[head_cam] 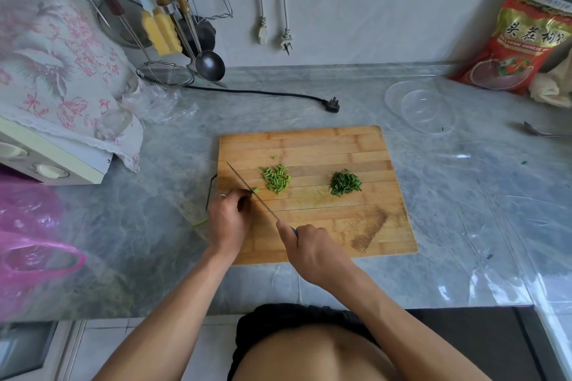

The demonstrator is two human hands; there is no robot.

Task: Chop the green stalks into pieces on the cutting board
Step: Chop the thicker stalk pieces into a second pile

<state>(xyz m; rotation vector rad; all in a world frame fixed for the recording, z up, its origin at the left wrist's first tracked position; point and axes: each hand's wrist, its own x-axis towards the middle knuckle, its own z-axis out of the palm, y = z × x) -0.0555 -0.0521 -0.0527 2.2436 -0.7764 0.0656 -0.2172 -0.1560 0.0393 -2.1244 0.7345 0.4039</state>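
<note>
**Last stub of stalk under the blade**

The left hand sits at the near-left corner of the cutting board, fingers curled down over what little is left of the green stalks; only a short green end shows past the fingertips, right against the blade. The curl looks deliberate: it pins the stub flat while keeping the fingertips tucked back from the edge. How much stalk lies under the hand cannot be told.

The right hand has its grip closed firmly round the handle of the knife, index finger riding forward toward the blade, probably for steadier control. The blade runs diagonally from that hand up and left across the board, passing just beside the left fingers, so each cut drops its piece on the open side.

That explains the pale green pile of short cylinders just right of the blade. A second, darker green pile of finer cuts lies well apart to the right, seemingly kept separate on purpose.

The board lies flat on the grey bench. A clear bowl waits behind its far-right corner, likely for the cut pieces. By my judgement, the chopping is nearly done.
</note>
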